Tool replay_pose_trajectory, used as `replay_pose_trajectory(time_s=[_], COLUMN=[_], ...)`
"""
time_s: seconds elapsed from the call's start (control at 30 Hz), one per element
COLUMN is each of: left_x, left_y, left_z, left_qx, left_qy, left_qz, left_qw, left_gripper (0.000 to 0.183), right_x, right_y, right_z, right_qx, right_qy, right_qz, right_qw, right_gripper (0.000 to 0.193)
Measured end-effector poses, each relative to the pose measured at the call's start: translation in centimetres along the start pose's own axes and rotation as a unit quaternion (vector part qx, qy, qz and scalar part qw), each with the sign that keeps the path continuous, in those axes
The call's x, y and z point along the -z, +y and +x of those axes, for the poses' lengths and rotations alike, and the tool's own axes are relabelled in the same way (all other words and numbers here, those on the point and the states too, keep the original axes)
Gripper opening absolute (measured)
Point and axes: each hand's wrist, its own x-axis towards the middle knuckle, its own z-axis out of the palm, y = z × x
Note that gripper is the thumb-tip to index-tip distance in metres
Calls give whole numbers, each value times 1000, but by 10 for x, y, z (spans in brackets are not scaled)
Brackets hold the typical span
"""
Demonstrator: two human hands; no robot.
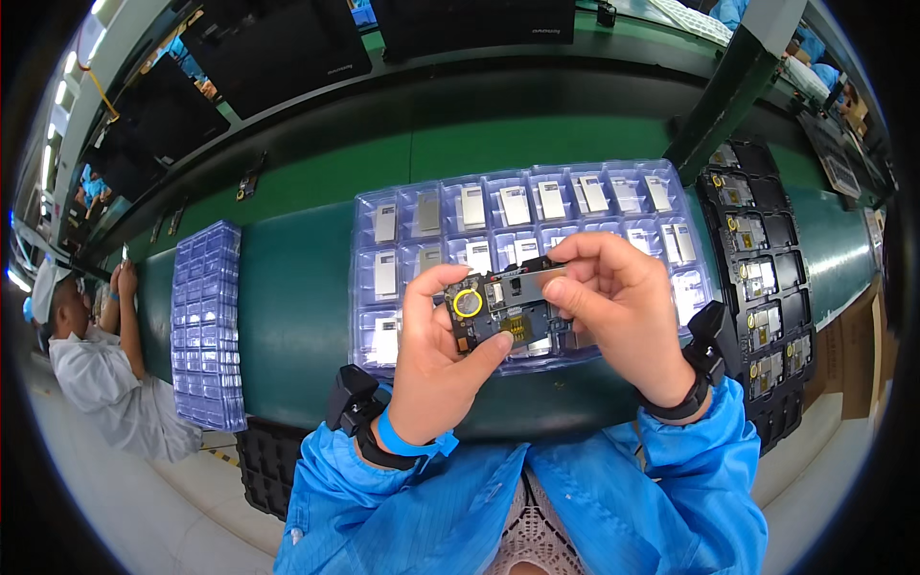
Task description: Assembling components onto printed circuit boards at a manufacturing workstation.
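My left hand [431, 355] grips the left end of a dark circuit board assembly [468, 333], which carries a round part with a yellow ring and a gold contact patch. Thumb and fingers of my right hand [623, 311] pinch a thin silver metal plate [549, 280] lying over the board's upper right part. Whether the plate is seated or merely resting there, I cannot tell. Both hands are above a clear plastic tray [358, 331], whose compartments hold several flat silver pieces [471, 206]. Part of the tray is hidden behind my hands.
To the right, a black tray [784, 230] holds several similar boards. A stack of clear trays [206, 326] stands left on the green work surface [297, 307]. A green post [724, 105] rises at the back right. At far left sits a person in white [120, 393].
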Motion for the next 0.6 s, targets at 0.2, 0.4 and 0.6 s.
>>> replay_pose_trajectory(time_s=[0.2, 0.4, 0.6], left_x=[-3, -2, -2], left_y=[-1, -3, -3], left_z=[-2, 1, 2], left_qx=[-5, -1, -4], left_qy=[-12, -17, -28], left_qz=[-8, 0, 0], left_qw=[1000, 1000, 1000], left_gripper=[58, 58, 57], right_x=[-8, -9, -8], right_y=[13, 13, 17], right_z=[-2, -1, 1], right_qx=[39, 37, 55], right_qy=[16, 19, 13], right_qz=[-4, -19, -20], right_qw=[999, 999, 998], right_gripper=[11, 10, 11])
